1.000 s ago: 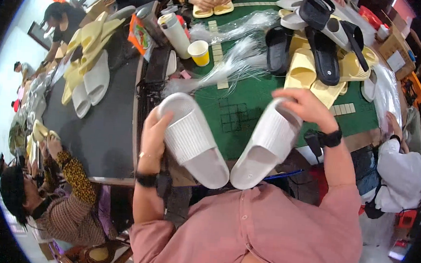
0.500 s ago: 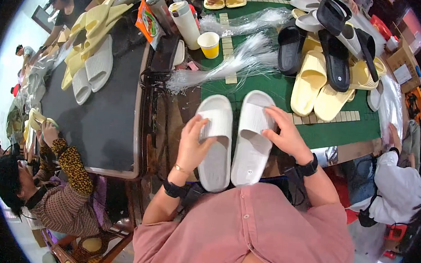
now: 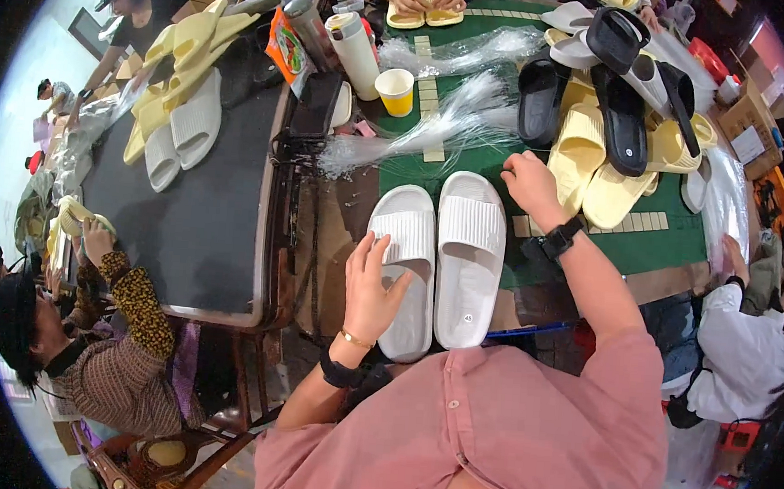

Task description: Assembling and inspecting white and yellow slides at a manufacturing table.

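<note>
A pair of white slide slippers with ribbed straps lies side by side in front of me, toes away, heels by my shirt. My left hand (image 3: 372, 289) is open with fingers stretched, resting at the left edge of the left slipper (image 3: 408, 237) by its strap. The right slipper (image 3: 470, 259) has no hand on it. Beyond its right side, my right hand (image 3: 532, 186) is over the green table mat, near the ends of a bundle of clear plastic strands (image 3: 427, 133). Its fingers are bent and their tips hidden, so whether it holds anything cannot be seen.
Black, cream and white slippers (image 3: 620, 106) are piled right of my right hand. A paper cup (image 3: 394, 92), a white bottle (image 3: 354, 56) and more strands stand or lie farther off. More slippers (image 3: 194, 113) lie on the dark table at left. Several people work around.
My right hand has left the right slipper and moved forward over the mat. The two slippers now lie closer together. My left hand stays at the left one.
</note>
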`<state>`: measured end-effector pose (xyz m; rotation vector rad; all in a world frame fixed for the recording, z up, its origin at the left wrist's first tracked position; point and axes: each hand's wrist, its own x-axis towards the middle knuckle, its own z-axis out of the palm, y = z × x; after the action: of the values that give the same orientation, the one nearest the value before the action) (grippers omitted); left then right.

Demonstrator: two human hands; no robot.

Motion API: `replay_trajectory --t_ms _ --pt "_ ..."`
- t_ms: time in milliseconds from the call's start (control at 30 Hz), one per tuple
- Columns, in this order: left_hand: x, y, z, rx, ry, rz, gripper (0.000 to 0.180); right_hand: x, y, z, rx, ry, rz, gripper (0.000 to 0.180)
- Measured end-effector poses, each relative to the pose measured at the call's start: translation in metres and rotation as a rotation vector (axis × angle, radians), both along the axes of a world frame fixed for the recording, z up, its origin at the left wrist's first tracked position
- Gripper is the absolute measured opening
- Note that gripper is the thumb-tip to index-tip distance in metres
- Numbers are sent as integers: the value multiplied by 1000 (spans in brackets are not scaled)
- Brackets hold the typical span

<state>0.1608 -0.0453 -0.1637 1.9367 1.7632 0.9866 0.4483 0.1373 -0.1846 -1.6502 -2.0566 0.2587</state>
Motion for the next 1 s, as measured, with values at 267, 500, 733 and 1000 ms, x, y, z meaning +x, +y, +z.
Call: replay_trajectory --t_ms 267,500,733,1000 --pt "-22 37 32 211 14 -31 46 -12 14 -15 -49 -275 6 17" --pt "-44 130 22 187 420 -206 42 -14 15 -6 -126 -270 91 15" --pt "-46 165 -7 132 753 -369 49 -15 -7 14 -97 -75 94 16" --pt "-62 193 -35 228 762 -389 33 22 -46 30 -76 -88 12 13"
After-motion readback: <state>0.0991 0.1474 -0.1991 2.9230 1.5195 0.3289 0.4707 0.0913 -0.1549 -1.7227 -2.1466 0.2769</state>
